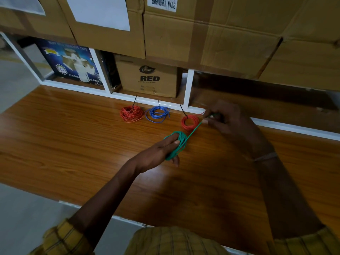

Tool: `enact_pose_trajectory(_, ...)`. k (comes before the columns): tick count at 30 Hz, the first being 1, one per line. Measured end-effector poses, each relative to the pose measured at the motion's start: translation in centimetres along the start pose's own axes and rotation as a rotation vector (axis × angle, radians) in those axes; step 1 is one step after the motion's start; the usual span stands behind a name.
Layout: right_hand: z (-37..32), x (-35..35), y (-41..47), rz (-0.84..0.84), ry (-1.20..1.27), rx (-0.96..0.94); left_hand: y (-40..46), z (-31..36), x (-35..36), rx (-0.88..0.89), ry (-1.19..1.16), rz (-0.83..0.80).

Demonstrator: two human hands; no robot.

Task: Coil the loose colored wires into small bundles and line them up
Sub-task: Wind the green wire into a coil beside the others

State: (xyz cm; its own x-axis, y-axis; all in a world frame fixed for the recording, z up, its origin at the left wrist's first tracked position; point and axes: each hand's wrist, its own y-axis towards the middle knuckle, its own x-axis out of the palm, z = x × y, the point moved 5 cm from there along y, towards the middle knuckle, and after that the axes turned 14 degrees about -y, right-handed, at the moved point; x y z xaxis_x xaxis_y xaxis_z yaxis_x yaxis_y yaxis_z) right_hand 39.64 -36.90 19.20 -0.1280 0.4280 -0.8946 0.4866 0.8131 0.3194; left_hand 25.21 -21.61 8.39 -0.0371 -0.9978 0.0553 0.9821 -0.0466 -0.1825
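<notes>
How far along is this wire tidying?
Three tied bundles already sit in a row: a red coil, a blue coil and a smaller red coil. The left hand holds the green coil; the right hand pulls its tail taut. Finishing and placing it remains.

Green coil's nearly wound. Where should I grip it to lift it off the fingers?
Pinch the green coil across its bunched strands on the outer right side, clear of the left hand. The strands there lie together, and the taut tail runs toward the right hand.

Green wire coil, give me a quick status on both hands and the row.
Left hand holds green wire coil. Right hand pinches its taut free end. Two red coils and blue coil lined up behind. Nothing in the way.
</notes>
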Motion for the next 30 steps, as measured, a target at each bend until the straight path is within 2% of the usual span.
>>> enact_pose_trajectory(4,1.5,0.3,1.2,0.112,0.005,-0.049,-0.8,0.7,1.0,-0.006,-0.085,-0.106)
enact_pose_trajectory(6,2.3,1.3,1.4,0.151,0.084,-0.022,-0.9,0.8,1.2,-0.010,-0.146,-0.138)
enact_pose_trajectory(10,3.9,4.4,0.0,0.216,0.370,0.236,-0.8,1.1,1.6,0.011,-0.382,-0.209)
enact_pose_trajectory(14,3.8,8.4,-2.2,0.126,0.572,0.451,-0.7,2.2,1.7,0.076,-0.640,-0.250)
enact_pose_trajectory(17,1.7,10.6,-3.6,0.056,0.686,0.468,-0.2,3.1,1.8,0.137,-0.805,-0.265)
enact_pose_trajectory(23,-0.1,13.6,-5.5,0.083,0.513,0.443,2.3,2.5,0.2,0.162,-1.191,-0.058)
enact_pose_trajectory(30,-1.7,12.5,-5.4,0.213,0.282,0.307,3.8,1.3,-1.3,0.190,-1.246,0.273)
